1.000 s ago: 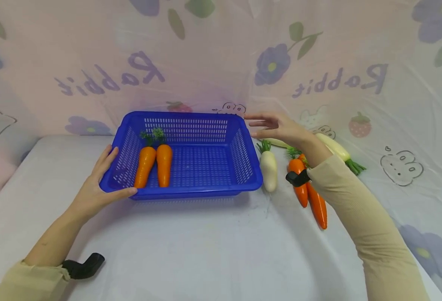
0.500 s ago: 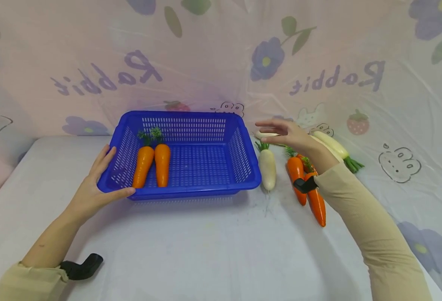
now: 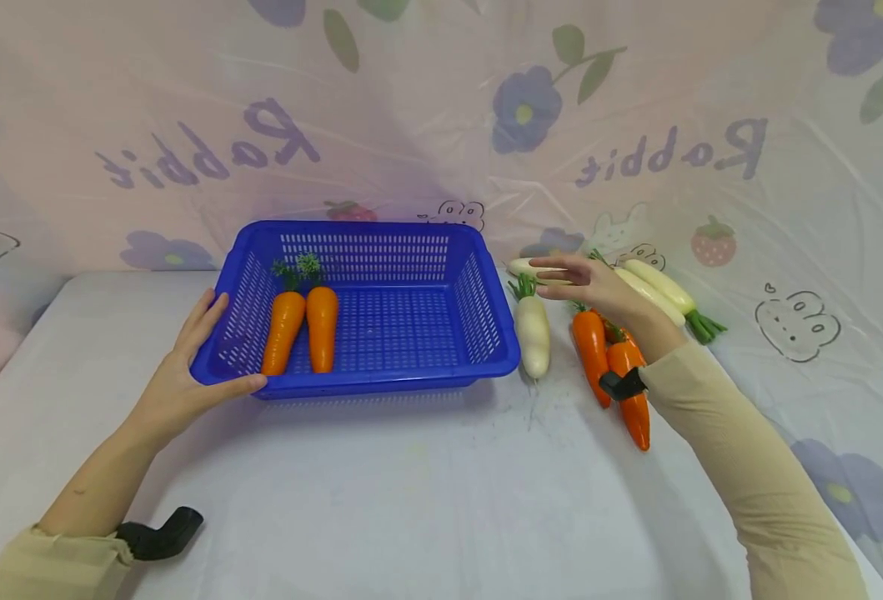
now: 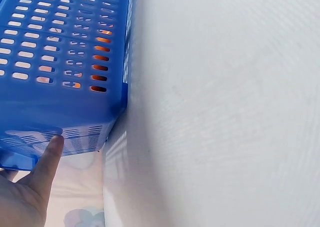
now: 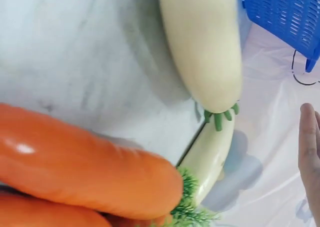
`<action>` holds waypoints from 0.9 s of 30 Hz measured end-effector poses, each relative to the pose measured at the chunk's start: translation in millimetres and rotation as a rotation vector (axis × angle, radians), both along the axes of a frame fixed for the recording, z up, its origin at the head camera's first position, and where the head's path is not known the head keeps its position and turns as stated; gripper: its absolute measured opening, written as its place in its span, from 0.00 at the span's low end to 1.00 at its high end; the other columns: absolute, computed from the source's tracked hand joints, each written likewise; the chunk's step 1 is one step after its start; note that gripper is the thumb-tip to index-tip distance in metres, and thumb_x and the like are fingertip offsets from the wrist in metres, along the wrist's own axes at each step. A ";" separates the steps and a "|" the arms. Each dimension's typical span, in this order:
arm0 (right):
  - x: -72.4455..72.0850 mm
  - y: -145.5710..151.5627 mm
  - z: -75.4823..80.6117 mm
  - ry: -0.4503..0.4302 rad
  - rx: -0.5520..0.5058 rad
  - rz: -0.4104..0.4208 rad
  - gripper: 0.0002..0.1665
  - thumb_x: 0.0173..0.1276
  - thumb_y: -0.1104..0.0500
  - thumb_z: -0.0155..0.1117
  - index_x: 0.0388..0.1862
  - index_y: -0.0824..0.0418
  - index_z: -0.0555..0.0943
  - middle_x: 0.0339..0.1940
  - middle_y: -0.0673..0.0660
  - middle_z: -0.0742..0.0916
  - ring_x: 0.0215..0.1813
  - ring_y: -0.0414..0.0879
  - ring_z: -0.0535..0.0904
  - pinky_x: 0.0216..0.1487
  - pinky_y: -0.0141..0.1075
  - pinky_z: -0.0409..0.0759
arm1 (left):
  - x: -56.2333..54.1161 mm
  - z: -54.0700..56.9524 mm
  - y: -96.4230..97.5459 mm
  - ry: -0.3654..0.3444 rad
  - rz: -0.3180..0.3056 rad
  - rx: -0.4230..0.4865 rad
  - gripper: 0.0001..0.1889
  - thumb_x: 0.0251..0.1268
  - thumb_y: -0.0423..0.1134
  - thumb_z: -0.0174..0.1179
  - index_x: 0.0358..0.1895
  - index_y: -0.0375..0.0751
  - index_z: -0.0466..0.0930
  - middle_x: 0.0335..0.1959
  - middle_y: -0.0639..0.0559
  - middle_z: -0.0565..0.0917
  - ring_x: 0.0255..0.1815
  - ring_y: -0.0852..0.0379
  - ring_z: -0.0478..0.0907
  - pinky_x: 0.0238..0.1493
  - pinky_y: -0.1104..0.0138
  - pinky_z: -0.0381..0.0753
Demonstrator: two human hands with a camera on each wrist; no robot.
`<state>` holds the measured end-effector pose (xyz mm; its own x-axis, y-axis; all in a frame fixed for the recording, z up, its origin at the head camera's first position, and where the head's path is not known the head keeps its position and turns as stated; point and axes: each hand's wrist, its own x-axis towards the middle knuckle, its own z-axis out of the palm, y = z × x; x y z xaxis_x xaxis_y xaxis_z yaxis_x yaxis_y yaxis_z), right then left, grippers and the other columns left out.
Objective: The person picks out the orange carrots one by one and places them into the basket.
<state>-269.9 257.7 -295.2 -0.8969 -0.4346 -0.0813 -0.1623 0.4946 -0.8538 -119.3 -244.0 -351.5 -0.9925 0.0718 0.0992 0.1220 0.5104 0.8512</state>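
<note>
A blue plastic basket (image 3: 381, 380) stands on the white table, with two orange carrots (image 3: 323, 329) at its left side. My left hand (image 3: 174, 383) spans the basket's front left corner, thumb along the front and fingers against the left side. All its visible digits lie fairly straight; the left wrist view shows the thumb (image 4: 50, 159) touching the outer wall. To the basket's right lies a white radish (image 3: 534, 337) with green leaves. Over its leafy end hovers my right hand (image 3: 599, 287), fingers extended and holding nothing. Two or more carrots (image 3: 589, 354) lie below the right wrist.
Behind the right hand lies another white radish (image 3: 522, 267), partly hidden. Two more pale radishes (image 3: 660, 285) lie at the far right by the patterned backdrop (image 3: 411, 108). The white tabletop (image 3: 381, 492) spreads in front of the basket.
My right hand has moved right and slightly down, away from the basket's right rim, to above the white radish's leaves. The left hand stays at the basket's corner.
</note>
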 end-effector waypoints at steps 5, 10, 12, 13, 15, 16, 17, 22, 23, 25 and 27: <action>3.8 5.6 -5.3 -0.020 0.034 -0.013 0.33 0.68 0.54 0.62 0.71 0.56 0.67 0.72 0.60 0.70 0.73 0.57 0.63 0.72 0.57 0.59 | -0.3 -0.1 -0.4 -0.005 -0.001 0.004 0.54 0.55 0.43 0.69 0.76 0.69 0.37 0.77 0.68 0.29 0.77 0.35 0.29 0.62 0.25 0.36; 5.8 12.2 -13.6 -0.026 0.042 -0.025 0.34 0.67 0.52 0.63 0.71 0.55 0.67 0.71 0.60 0.71 0.73 0.57 0.63 0.71 0.56 0.62 | -0.1 0.6 -0.6 -0.011 -0.004 0.014 0.54 0.55 0.42 0.69 0.76 0.69 0.36 0.77 0.69 0.29 0.77 0.35 0.28 0.63 0.25 0.36; 6.8 14.7 -16.4 -0.026 0.038 -0.032 0.35 0.67 0.52 0.63 0.71 0.57 0.66 0.71 0.59 0.71 0.73 0.57 0.63 0.71 0.55 0.63 | 0.0 1.0 -0.5 -0.012 -0.006 0.018 0.54 0.55 0.42 0.68 0.76 0.69 0.37 0.77 0.69 0.29 0.77 0.35 0.28 0.63 0.26 0.36; 7.3 15.8 -17.7 -0.026 0.038 -0.039 0.35 0.67 0.52 0.63 0.71 0.56 0.67 0.71 0.59 0.71 0.73 0.57 0.63 0.70 0.55 0.64 | 0.0 1.2 -0.4 -0.011 -0.007 0.021 0.54 0.55 0.42 0.68 0.76 0.69 0.37 0.77 0.69 0.29 0.77 0.35 0.28 0.63 0.26 0.36; 7.9 17.9 -20.5 -0.032 0.037 -0.053 0.35 0.67 0.52 0.63 0.71 0.57 0.66 0.71 0.58 0.70 0.73 0.57 0.63 0.70 0.54 0.64 | 0.0 1.5 -0.2 -0.010 -0.009 0.025 0.54 0.55 0.41 0.68 0.76 0.69 0.37 0.77 0.69 0.29 0.77 0.36 0.28 0.64 0.26 0.36; 8.5 18.6 -21.4 -0.034 0.041 -0.064 0.36 0.67 0.51 0.64 0.71 0.57 0.66 0.71 0.58 0.70 0.73 0.57 0.62 0.70 0.54 0.64 | 0.0 1.4 -0.1 -0.009 -0.011 0.027 0.54 0.55 0.41 0.68 0.76 0.68 0.37 0.77 0.69 0.29 0.77 0.36 0.28 0.64 0.26 0.36; 9.1 19.5 -22.2 -0.036 0.045 -0.073 0.36 0.66 0.51 0.64 0.71 0.57 0.66 0.71 0.57 0.70 0.74 0.57 0.62 0.70 0.54 0.64 | 0.0 1.3 -0.2 -0.008 -0.012 0.029 0.54 0.55 0.41 0.68 0.76 0.68 0.37 0.77 0.69 0.29 0.77 0.36 0.28 0.64 0.27 0.36; 13.1 23.9 -26.0 -0.035 0.069 -0.117 0.37 0.65 0.48 0.65 0.71 0.55 0.66 0.72 0.54 0.70 0.74 0.54 0.61 0.72 0.54 0.62 | -1.3 0.3 -1.1 -0.003 -0.017 0.034 0.54 0.55 0.40 0.68 0.77 0.66 0.36 0.77 0.68 0.29 0.77 0.36 0.28 0.65 0.28 0.36; 13.8 25.1 -26.9 -0.032 0.073 -0.122 0.37 0.65 0.48 0.65 0.71 0.55 0.66 0.72 0.54 0.70 0.74 0.54 0.61 0.72 0.54 0.62 | -1.6 0.4 -1.4 -0.005 -0.017 0.034 0.54 0.55 0.40 0.68 0.77 0.66 0.36 0.78 0.67 0.29 0.77 0.36 0.28 0.65 0.28 0.35; 15.2 27.6 -28.8 -0.032 0.081 -0.130 0.38 0.65 0.48 0.65 0.71 0.55 0.66 0.72 0.54 0.70 0.75 0.55 0.60 0.73 0.55 0.60 | -2.2 0.5 -2.0 -0.011 -0.015 0.031 0.55 0.55 0.40 0.68 0.77 0.65 0.36 0.78 0.66 0.28 0.77 0.36 0.28 0.65 0.28 0.35; 16.8 30.2 -30.4 -0.035 0.089 -0.134 0.38 0.65 0.48 0.65 0.72 0.54 0.66 0.73 0.55 0.69 0.76 0.55 0.58 0.73 0.56 0.58 | -2.4 0.9 -2.5 -0.016 -0.012 0.027 0.55 0.55 0.40 0.68 0.77 0.65 0.35 0.78 0.64 0.28 0.77 0.36 0.28 0.65 0.28 0.35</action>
